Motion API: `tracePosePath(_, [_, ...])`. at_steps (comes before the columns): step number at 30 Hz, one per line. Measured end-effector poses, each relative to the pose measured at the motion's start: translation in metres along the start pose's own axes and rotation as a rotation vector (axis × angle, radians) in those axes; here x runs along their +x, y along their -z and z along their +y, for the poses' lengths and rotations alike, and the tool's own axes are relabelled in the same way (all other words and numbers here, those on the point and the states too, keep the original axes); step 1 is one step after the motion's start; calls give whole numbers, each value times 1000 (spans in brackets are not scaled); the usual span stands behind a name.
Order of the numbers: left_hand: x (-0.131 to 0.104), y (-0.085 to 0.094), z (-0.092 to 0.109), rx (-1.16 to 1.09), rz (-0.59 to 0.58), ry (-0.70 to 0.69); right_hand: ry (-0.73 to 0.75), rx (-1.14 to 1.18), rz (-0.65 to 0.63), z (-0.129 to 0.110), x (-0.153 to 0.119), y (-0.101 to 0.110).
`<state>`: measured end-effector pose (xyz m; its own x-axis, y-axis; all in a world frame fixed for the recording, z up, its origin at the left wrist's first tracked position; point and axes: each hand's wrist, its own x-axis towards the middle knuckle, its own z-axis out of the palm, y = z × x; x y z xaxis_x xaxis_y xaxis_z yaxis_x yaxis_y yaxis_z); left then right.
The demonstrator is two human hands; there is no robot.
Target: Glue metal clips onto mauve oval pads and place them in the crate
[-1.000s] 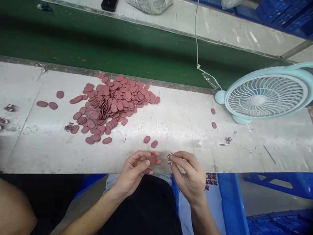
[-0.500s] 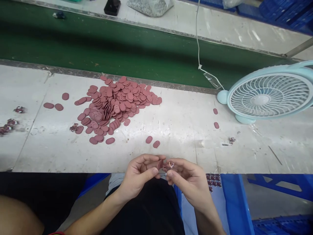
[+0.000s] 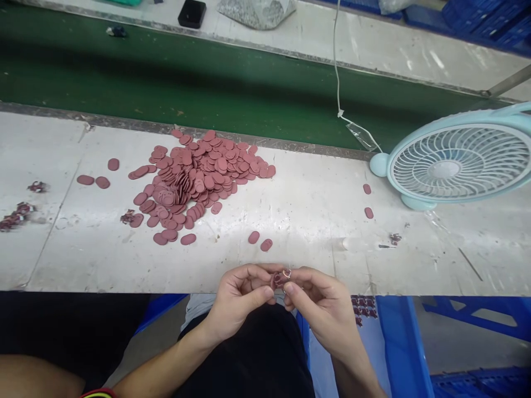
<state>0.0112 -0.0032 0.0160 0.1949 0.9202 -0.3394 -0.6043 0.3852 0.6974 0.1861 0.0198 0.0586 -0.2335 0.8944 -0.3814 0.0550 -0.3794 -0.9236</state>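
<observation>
My left hand (image 3: 237,301) is closed at the table's front edge, pinching a reddish-brown oval disc (image 3: 274,281) between thumb and fingers. Facing it, my right hand (image 3: 326,304) grips a small dark-red part with a shiny metal loop (image 3: 286,273) in its fingertips. The part is up against the disc, and fingers cover much of both. Just beyond my hands lie two loose oval discs (image 3: 254,237). A large heap of the same discs (image 3: 211,166) spreads over the table to the left.
A light-blue fan (image 3: 448,160) stands at the right, its white cable (image 3: 337,66) running up behind. Small dark-red parts (image 3: 19,215) lie at far left. Below the table edge, a blue tray (image 3: 400,337) holds rows of dark-red pieces. A person's arm (image 3: 37,376) is at lower left.
My fingertips have come closer together, and the looped part now meets the disc. The disc has turned in my left fingers. The view has shifted slightly.
</observation>
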Motion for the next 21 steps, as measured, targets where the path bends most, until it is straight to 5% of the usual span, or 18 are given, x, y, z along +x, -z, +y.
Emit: tracePosePath(21, [-3,-6,-12,12,92,-79,-40,207,-4,0,1,-10])
